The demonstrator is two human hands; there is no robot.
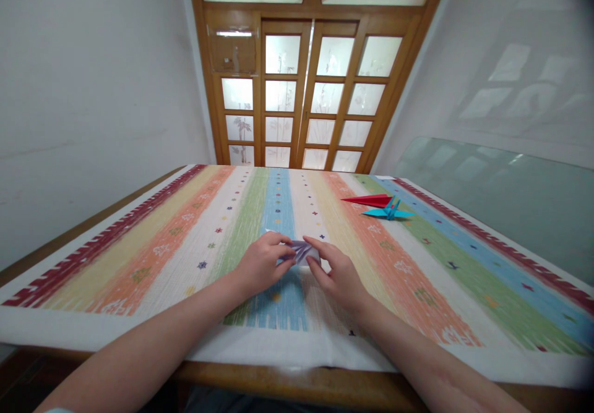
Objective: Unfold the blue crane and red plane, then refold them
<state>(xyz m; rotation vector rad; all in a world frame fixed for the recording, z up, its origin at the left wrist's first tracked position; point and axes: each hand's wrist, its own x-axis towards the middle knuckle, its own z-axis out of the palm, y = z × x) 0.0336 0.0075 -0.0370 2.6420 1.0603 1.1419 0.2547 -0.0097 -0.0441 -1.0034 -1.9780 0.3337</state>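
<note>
Paper, purple and folded, sits between the left hand and right hand, each pinching one side with thumb and fingers, above the cloth. It looks light, thin, easily creased; gentle fingertips at the folded edges should suit. Farther right lie a blue crane and red dart; beyond, doors.

Door panes: backlit, brightest area, pale, washed out;
Right wall: hazy pane-shaped reflections;
Striped cloth: evenly lit; faint, soft shadows;
View edges: wide-angle stretching; darkened upper right corner
</note>
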